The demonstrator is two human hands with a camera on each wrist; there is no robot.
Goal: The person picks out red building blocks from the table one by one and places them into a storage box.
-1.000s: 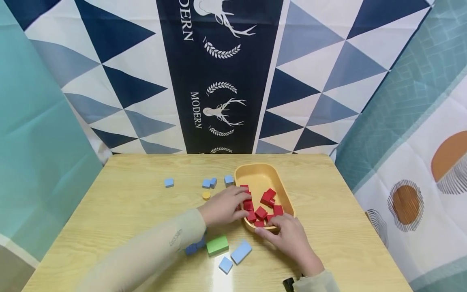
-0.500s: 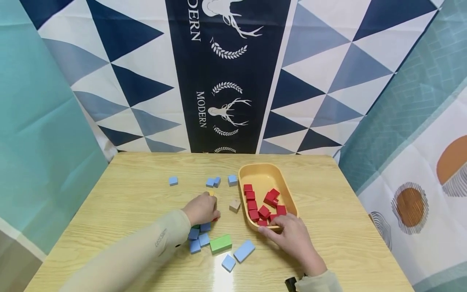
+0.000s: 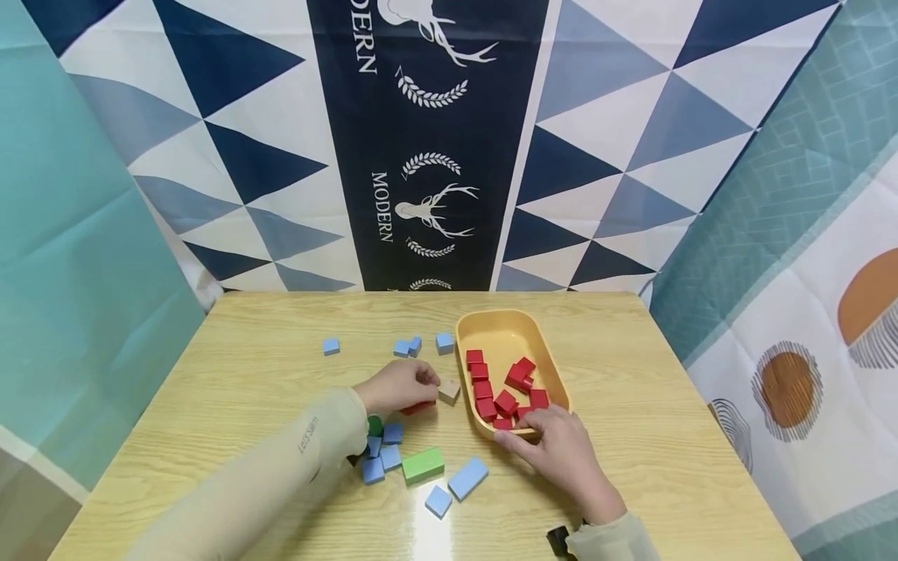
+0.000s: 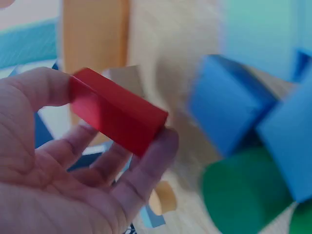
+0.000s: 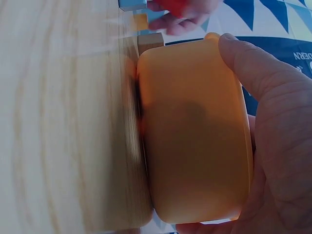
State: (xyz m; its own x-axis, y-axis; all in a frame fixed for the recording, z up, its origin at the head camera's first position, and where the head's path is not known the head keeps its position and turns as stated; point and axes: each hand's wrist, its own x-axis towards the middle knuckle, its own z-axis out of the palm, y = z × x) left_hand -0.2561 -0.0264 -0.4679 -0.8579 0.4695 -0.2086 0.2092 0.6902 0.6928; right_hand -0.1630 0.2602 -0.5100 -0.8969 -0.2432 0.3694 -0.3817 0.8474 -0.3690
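My left hand point(image 3: 403, 386) pinches a long red block point(image 4: 119, 109) between thumb and fingertips, raised off the table in the left wrist view. Just right of that hand stands a plain wooden block point(image 3: 450, 391). At the near end of the yellow tray point(image 3: 507, 319), my right hand point(image 3: 561, 452) grips the rim, thumb outside and fingers over the edge. Red blocks point(image 3: 484, 389) line the tray's left side, and others lie loosely toward its near right. From the right wrist the tray's outer wall point(image 5: 195, 131) hides what is inside.
Below the left wrist lie several blue blocks point(image 3: 390, 457) and a green cylinder point(image 3: 375, 425). A green block point(image 3: 423, 466), a long light-blue block point(image 3: 468, 478) and a small blue block point(image 3: 438, 501) sit nearer. More blue blocks point(image 3: 445, 343) stand farther back on the wooden table point(image 3: 603, 351).
My left hand has left the tray's left side, gone to the table on the left and picked up a red block, then moved slightly right. My right hand stays on the tray rim.
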